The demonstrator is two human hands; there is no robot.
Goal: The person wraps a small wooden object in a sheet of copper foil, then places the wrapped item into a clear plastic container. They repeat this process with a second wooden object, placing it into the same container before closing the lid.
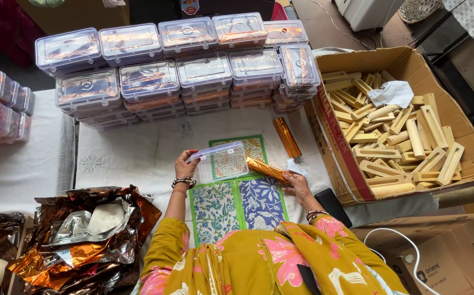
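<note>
Where the mustard floral sleeves fill the bottom of the view, both hands work just beyond them over a white cloth (133, 153). Left hand (185, 165), beaded bangles at the wrist, is closed on the near-left corner of a clear box (220, 161), lid up, thumb and fingers pinching its edge. Right hand (298, 186) grips a foil roll (266, 169) by its near end; fingers curled round it, red nails showing. The roll points toward 10 o'clock, its far tip touching the box's right side.

Under the hands: printed cards (237, 205), green-bordered, two side by side, one blue, one green-and-white floral; a third shows beneath the box.

At 8 o'clock from the hands, a heap of crumpled foil sheets (84, 240), copper and silver. At 4 o'clock, a black flat thing (332, 205), kind unclear.

At 1 o'clock, a second foil roll (287, 137) lies on the cloth, just beside a carton (412, 65). Carton holds loose wooden pieces (395, 142), pale, slotted, with a white rag (391, 93) on top.

At 12 o'clock, farthest: stacked lidded boxes (182, 71), clear, two rows deep, copper contents inside. More stacks at 10 o'clock, left edge.
</note>
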